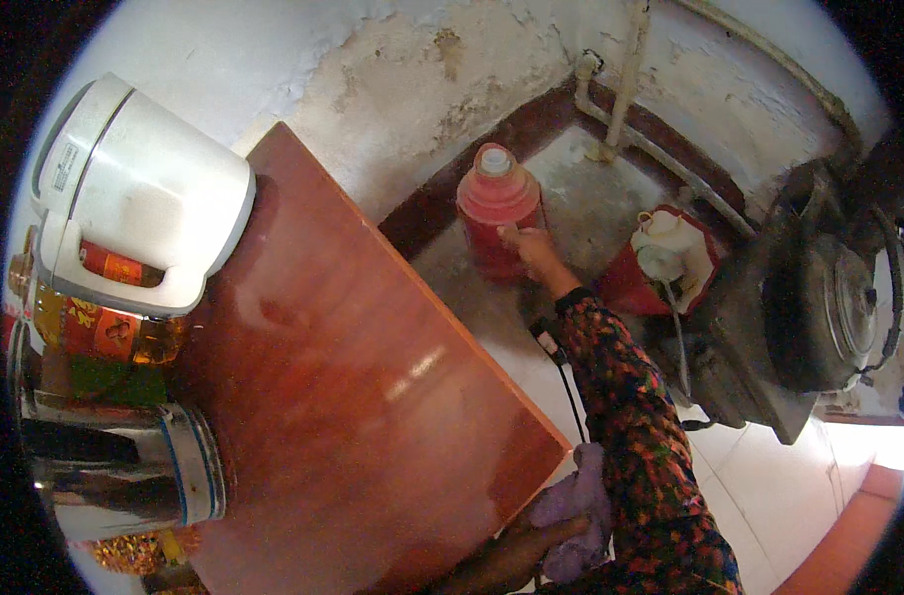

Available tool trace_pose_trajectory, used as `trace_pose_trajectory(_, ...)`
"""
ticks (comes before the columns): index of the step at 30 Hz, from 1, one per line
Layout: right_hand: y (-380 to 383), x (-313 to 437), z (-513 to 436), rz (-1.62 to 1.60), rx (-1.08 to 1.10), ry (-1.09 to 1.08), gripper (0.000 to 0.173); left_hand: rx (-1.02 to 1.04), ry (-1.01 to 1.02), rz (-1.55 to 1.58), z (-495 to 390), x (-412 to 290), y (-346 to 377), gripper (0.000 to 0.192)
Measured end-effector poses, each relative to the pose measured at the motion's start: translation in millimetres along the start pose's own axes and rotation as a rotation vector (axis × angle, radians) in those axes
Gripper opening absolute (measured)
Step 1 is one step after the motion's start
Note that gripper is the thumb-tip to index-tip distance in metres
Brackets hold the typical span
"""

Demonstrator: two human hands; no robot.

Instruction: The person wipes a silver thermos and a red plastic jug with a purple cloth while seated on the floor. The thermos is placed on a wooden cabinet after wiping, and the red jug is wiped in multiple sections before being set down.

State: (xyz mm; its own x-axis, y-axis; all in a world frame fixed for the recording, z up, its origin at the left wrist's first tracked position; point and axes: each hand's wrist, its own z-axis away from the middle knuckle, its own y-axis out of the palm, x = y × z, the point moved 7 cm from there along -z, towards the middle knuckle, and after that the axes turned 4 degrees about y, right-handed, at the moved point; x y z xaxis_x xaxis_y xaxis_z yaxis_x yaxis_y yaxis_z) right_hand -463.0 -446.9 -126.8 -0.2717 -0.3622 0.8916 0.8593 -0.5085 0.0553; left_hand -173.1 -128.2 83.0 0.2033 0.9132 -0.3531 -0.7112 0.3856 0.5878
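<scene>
A red thermos flask (498,223) with a pale stopper stands upright on the floor near the wall corner. My right hand (532,249), in a dark floral sleeve, grips its near side; the handle cannot be made out clearly. Lower down, beside the table's corner, my left hand (563,532) holds a crumpled purple cloth (582,491). Part of that hand is hidden by the cloth and shadow.
A reddish table (363,372) bears a white appliance (162,178), an oil bottle (117,331) and a metal pot (125,468). Right of the flask are a red bin (627,286) and a blackened kettle (816,312) on a dark stove. Pipes (682,175) run along the wall.
</scene>
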Motion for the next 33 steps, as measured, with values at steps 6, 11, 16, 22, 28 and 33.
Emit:
trace_pose_trajectory(6,-4.6,46.0,103.7,-0.325,0.076,-0.016,0.035,0.013,0.045,-0.081,12.1,8.5,2.2,0.062)
trace_pose_trajectory(11,-35.0,39.6,214.5,-0.413,0.174,-0.026,0.027,0.103,0.026,0.016,32.1,8.1,17.7,0.061)
trace_pose_trajectory(16,-68.1,-26.6,307.3,-0.114,0.042,0.013,0.025,0.134,0.011,-0.007,52.1,26.4,31.6,0.053)
trace_pose_trajectory(22,-81.4,-121.0,461.3,0.280,-0.048,0.051,0.026,0.204,0.083,0.079,70.7,41.2,43.8,0.043)
trace_pose_trajectory(28,-58.6,-186.4,553.9,-0.031,-0.256,0.075,0.026,0.207,0.382,0.121,79.6,44.2,24.8,0.050)
trace_pose_trajectory(33,-22.4,-216.4,606.3,-0.328,-0.244,0.094,0.018,0.156,0.771,0.136,76.1,13.1,-4.6,0.052)
